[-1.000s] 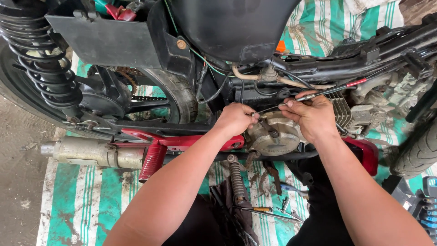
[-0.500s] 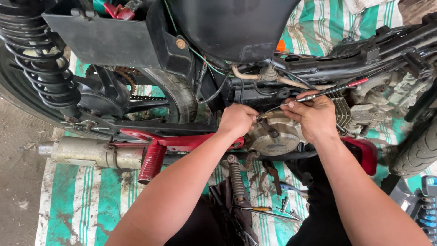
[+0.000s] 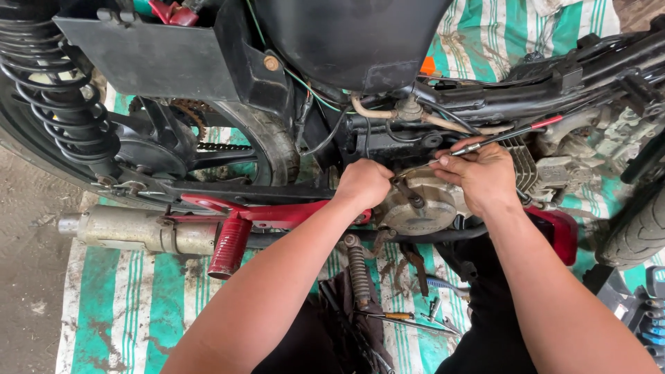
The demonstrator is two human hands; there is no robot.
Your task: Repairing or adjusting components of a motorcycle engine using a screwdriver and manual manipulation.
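At the round engine cover (image 3: 415, 208): left hand (image 3: 364, 183) fisted against it, contents unclear; right hand (image 3: 481, 173) fingers pinch a red-handled screwdriver (image 3: 506, 136), wrist bent.

Soft daylight, sharp focus, edges perhaps warped

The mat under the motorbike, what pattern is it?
Green and white stripes, stained with dirt; the mat shows best in the head view.

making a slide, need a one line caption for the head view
Left hand and right hand, gripping a slim tool, work at a motorcycle's round engine cover.
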